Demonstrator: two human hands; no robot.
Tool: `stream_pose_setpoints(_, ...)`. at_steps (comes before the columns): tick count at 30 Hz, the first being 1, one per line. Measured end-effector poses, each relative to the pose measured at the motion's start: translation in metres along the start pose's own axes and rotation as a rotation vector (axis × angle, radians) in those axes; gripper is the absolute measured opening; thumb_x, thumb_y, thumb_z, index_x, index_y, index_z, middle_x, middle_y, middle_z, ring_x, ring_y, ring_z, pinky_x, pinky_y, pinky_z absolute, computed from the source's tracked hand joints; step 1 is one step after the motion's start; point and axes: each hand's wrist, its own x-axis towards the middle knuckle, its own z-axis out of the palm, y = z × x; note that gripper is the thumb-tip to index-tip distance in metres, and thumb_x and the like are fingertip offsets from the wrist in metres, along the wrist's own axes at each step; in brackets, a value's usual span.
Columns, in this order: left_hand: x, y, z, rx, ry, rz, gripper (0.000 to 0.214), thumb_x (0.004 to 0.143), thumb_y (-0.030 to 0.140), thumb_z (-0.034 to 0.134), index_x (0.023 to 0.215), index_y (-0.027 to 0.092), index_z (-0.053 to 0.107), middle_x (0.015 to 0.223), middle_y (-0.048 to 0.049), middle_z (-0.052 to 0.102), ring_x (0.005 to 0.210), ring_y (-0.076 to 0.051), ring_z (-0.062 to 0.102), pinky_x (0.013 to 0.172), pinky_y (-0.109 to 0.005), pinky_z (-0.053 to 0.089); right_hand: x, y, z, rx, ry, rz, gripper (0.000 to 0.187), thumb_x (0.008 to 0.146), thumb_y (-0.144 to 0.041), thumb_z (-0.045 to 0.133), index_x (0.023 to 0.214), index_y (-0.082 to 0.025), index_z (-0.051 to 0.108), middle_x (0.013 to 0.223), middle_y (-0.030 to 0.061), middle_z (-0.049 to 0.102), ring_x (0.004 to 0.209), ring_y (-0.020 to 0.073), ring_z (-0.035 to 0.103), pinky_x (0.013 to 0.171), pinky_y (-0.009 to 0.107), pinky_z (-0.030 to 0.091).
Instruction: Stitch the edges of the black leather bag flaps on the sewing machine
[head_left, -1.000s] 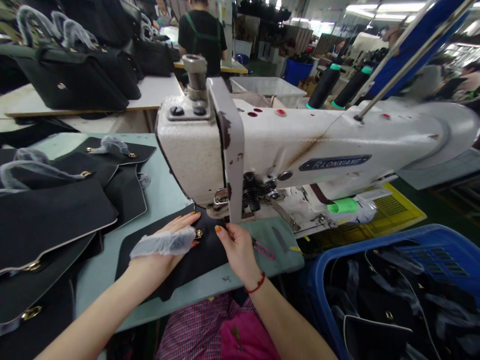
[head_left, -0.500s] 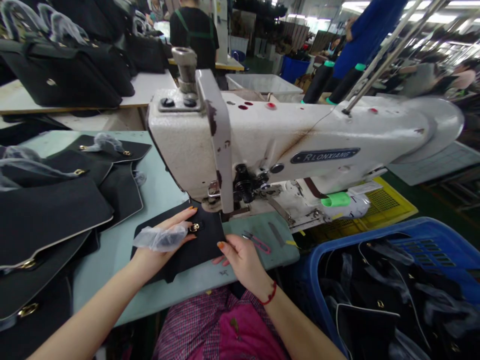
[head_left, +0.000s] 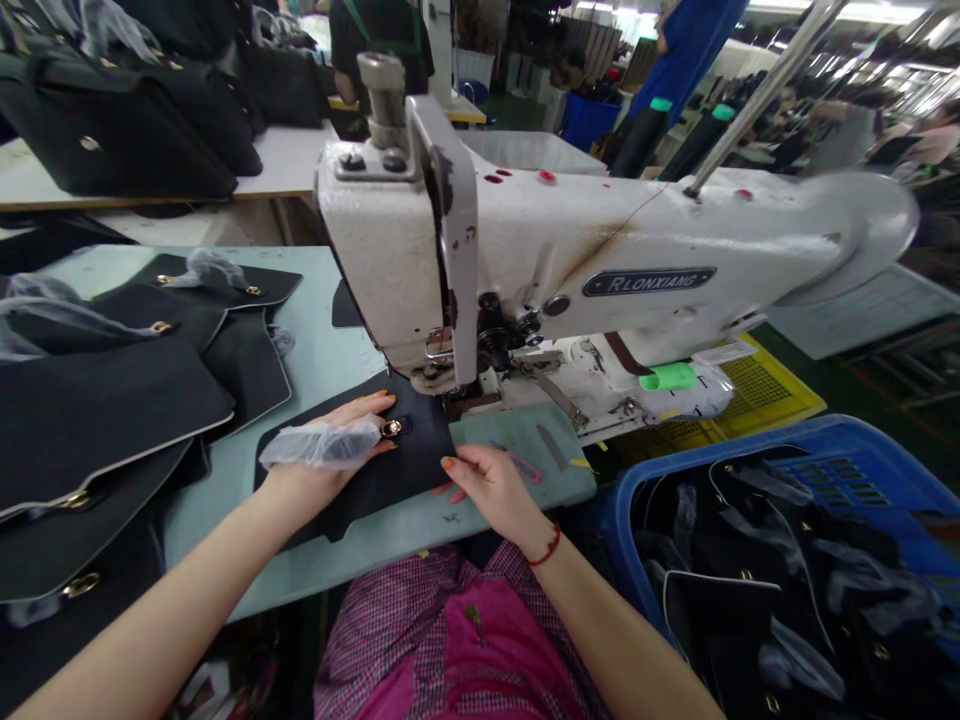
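Observation:
A black bag flap [head_left: 379, 470] with a gold clasp [head_left: 391, 428] lies on the pale green table [head_left: 315, 350] under the head of a white sewing machine [head_left: 525, 270]. My left hand [head_left: 334, 450] lies flat on the flap, fingers stretched toward the clasp, with a crumpled clear plastic wrap [head_left: 319, 444] across its back. My right hand [head_left: 491, 485] rests at the flap's right edge, fingers bent onto the black material. The needle area is hidden behind the machine head.
Several black flaps with gold fittings [head_left: 112, 400] are piled on the left. A blue crate [head_left: 750, 470] of black pieces stands at the right, a yellow tray [head_left: 780, 395] behind it. Finished black bags [head_left: 112, 130] sit on the far table. Pink snips [head_left: 525, 465] lie by the machine.
My right hand has drawn back from under the machine head to the flap's near right edge. The flap has shifted slightly toward me; my left hand stays flat on it.

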Motion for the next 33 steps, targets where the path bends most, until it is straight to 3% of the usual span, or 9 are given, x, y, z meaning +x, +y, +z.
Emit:
stream_pose_setpoints(4, -0.002, 0.005, 0.003, 0.012, 0.027, -0.01, 0.042, 0.091, 0.046, 0.05, 0.121, 0.018, 0.056, 0.137, -0.0098, 0.055, 0.131, -0.024, 0.047, 0.114, -0.043, 0.037, 0.009, 0.003, 0.008, 0.124, 0.016, -0.014, 0.036, 0.087, -0.05, 0.059, 0.106, -0.021, 0.065, 0.096, 0.0021, 0.066, 0.084, 0.018, 0.064, 0.06, 0.024, 0.057)
stream_pose_setpoints(12, 0.002, 0.001, -0.002, 0.135, 0.023, 0.137, 0.051, 0.093, 0.049, 0.045, 0.129, 0.014, 0.051, 0.13, -0.0127, 0.061, 0.123, -0.024, 0.055, 0.108, -0.042, 0.043, 0.011, 0.01, 0.016, 0.141, 0.137, 0.002, 0.034, 0.087, -0.05, 0.059, 0.092, -0.018, 0.069, 0.084, 0.0029, 0.062, 0.074, 0.0184, 0.06, 0.053, 0.024, 0.056)
stream_pose_setpoints(17, 0.004, 0.003, -0.005, 0.151, 0.02, 0.153, 0.049, 0.093, 0.047, 0.045, 0.13, 0.014, 0.05, 0.129, -0.0122, 0.061, 0.122, -0.024, 0.056, 0.108, -0.041, 0.043, 0.011, 0.013, 0.017, 0.128, 0.145, 0.01, 0.033, 0.087, -0.05, 0.058, 0.088, -0.018, 0.067, 0.082, 0.0025, 0.06, 0.071, 0.0163, 0.058, 0.053, 0.023, 0.055)
stream_pose_setpoints(23, 0.004, -0.005, -0.002, 0.148, 0.0, 0.078, 0.049, 0.093, 0.049, 0.046, 0.129, 0.017, 0.051, 0.132, -0.0102, 0.059, 0.127, -0.026, 0.052, 0.111, -0.043, 0.04, 0.019, 0.006, 0.012, 0.102, 0.112, 0.015, 0.035, 0.086, -0.052, 0.058, 0.088, -0.018, 0.065, 0.079, 0.0011, 0.059, 0.069, 0.0161, 0.057, 0.057, 0.026, 0.055)
stream_pose_setpoints(28, 0.007, -0.011, 0.001, 0.1, -0.101, -0.017, 0.05, 0.092, 0.053, 0.044, 0.123, 0.016, 0.055, 0.13, -0.011, 0.06, 0.123, -0.026, 0.054, 0.107, -0.043, 0.043, 0.014, 0.001, 0.003, -0.013, 0.004, -0.034, 0.029, 0.089, -0.046, 0.058, 0.087, -0.017, 0.062, 0.075, -0.0006, 0.056, 0.066, 0.0136, 0.056, 0.058, 0.022, 0.05)
stream_pose_setpoints(33, 0.009, -0.02, 0.0, 0.027, -0.165, -0.056, 0.051, 0.089, 0.056, 0.046, 0.122, 0.017, 0.054, 0.127, -0.0105, 0.061, 0.117, -0.027, 0.059, 0.103, -0.042, 0.047, 0.017, 0.016, -0.007, -0.174, 0.011, -0.107, 0.025, 0.09, -0.038, 0.059, 0.078, -0.016, 0.06, 0.069, -0.0012, 0.058, 0.065, 0.0135, 0.057, 0.057, 0.02, 0.042)
